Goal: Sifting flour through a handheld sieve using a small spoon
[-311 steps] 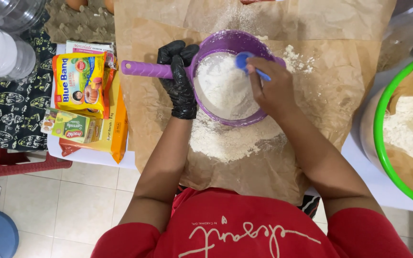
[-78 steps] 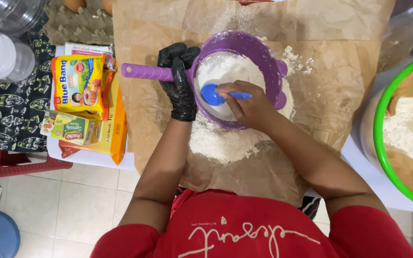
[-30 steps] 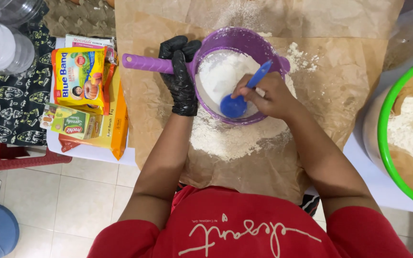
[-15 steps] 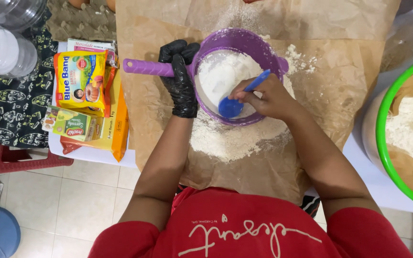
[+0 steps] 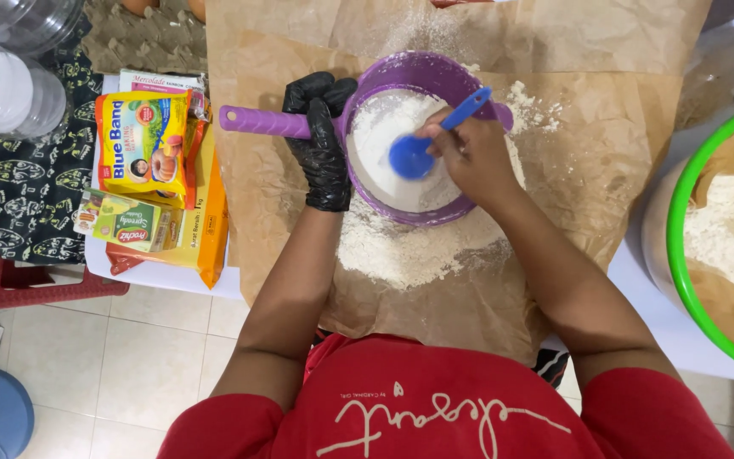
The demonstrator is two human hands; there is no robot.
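A purple sieve (image 5: 462,85) with a long handle (image 5: 262,122) holds white flour (image 5: 384,140) above brown paper (image 5: 605,153). My left hand (image 5: 322,144), in a black glove, grips the sieve where the handle meets the bowl. My right hand (image 5: 474,160), bare, holds a blue plastic spoon (image 5: 422,144) with its bowl pressed into the flour inside the sieve. A heap of sifted flour (image 5: 409,251) lies on the paper under and in front of the sieve.
Yellow and green food packets (image 5: 142,170) are stacked at the table's left edge. Clear plastic jars (image 5: 6,89) and an egg carton (image 5: 146,38) sit at upper left. A green-rimmed basin (image 5: 680,238) lined with paper and holding flour stands at right. Tiled floor lies below.
My right hand has moved the blue spoon from the near side of the sieve up toward its middle, stirring through the flour. My left hand has stayed on the sieve.
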